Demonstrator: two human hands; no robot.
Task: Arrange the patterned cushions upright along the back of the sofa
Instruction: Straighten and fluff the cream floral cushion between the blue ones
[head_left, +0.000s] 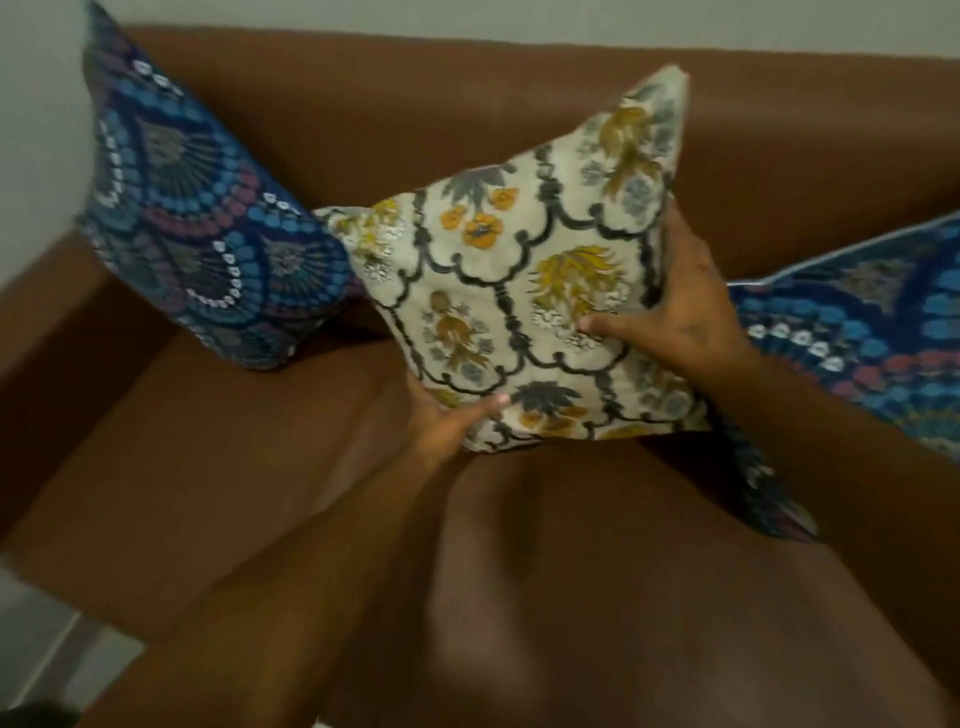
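Observation:
A cream cushion with yellow flowers and dark scrollwork is held tilted above the seat of the brown sofa, one corner pointing up toward the backrest. My left hand grips its lower corner from beneath, thumb on the front. My right hand clasps its right edge, thumb pressed on the front. A blue fan-patterned cushion leans upright in the sofa's left corner, touching the cream one. Another blue fan-patterned cushion leans at the right, partly behind my right forearm.
The sofa's left armrest runs along the left side. A pale wall rises behind the backrest. Light floor shows at the bottom left. Brown seat cushion lies bare below the held cushion.

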